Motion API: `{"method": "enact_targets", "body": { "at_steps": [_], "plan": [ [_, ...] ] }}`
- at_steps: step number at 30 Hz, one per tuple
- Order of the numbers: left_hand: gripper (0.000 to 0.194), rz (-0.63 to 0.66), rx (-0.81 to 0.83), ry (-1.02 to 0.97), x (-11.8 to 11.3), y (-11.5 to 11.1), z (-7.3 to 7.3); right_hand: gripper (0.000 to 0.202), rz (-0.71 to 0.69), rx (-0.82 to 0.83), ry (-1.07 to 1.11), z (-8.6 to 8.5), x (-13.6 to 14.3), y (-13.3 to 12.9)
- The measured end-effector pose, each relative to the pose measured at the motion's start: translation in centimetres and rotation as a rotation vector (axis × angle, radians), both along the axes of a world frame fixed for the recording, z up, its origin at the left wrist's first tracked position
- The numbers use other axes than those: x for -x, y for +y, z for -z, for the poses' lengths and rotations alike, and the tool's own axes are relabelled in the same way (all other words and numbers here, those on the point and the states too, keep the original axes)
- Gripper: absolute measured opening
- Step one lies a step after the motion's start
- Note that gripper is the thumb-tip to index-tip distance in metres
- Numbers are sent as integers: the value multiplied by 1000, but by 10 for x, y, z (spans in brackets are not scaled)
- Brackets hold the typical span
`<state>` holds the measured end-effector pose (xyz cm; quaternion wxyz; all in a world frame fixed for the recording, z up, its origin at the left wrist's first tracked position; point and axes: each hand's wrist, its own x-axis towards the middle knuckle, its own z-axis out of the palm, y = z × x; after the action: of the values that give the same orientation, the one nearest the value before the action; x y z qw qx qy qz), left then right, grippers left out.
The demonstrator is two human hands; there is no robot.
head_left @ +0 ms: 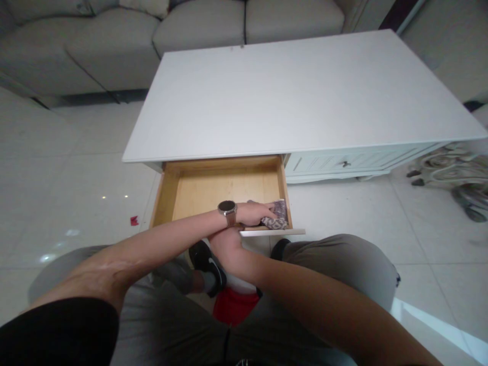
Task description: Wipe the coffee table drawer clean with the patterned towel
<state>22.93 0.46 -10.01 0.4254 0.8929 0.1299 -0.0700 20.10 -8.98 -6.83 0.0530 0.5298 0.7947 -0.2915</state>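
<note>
Inside the pulled-out wooden drawer [198, 195], my left hand [253, 213] presses on a brown and white patterned cloth [280, 216] at the front right corner. Its fingers are bent around part of the folded cloth, and a watch [227, 206] sits on that wrist. My right hand [226, 246] is close to the drawer's white front, below my left wrist. The left forearm crosses over it, so the right fingers are hidden. I cannot make out whether that hand holds anything.
The drawer belongs to a white coffee table [285, 96], with a shut drawer [343, 162] at right. A grey sofa [202, 30] stands behind. Between my legs are a red item [234, 305] and a black shoe [208, 267]. A red scrap [134, 220] lies on the tiles.
</note>
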Motion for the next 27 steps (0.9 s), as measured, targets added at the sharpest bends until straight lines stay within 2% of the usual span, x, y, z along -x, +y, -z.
{"method": "enact_targets", "body": {
  "at_steps": [3,7,10,12,14,17,20,24,27],
  "plan": [
    [24,2,20,15,32,11,-8,44,-15,-105,-21,6,2,-3],
    [26,-47,18,117,87,21,-19,43,-215,-284,83,8,4,-10],
    [24,-13,-4,187,127,30,-28,45,-346,-429,128,6,4,-20],
    [22,-20,-55,262,147,39,-35,42,-458,-492,199,6,4,-28],
    [26,-67,-134,342,157,50,-42,38,-547,-496,265,8,3,-34],
    [40,-151,-208,318,147,64,-50,33,-592,-472,296,12,1,-39],
    [45,-186,-243,147,110,63,-52,29,-590,-459,284,13,-1,-38],
    [50,-82,-328,35,44,39,-46,25,-536,-444,293,12,-1,-29],
    [41,36,-308,19,11,18,-35,21,-492,-398,314,15,3,-24]
  ]
}}
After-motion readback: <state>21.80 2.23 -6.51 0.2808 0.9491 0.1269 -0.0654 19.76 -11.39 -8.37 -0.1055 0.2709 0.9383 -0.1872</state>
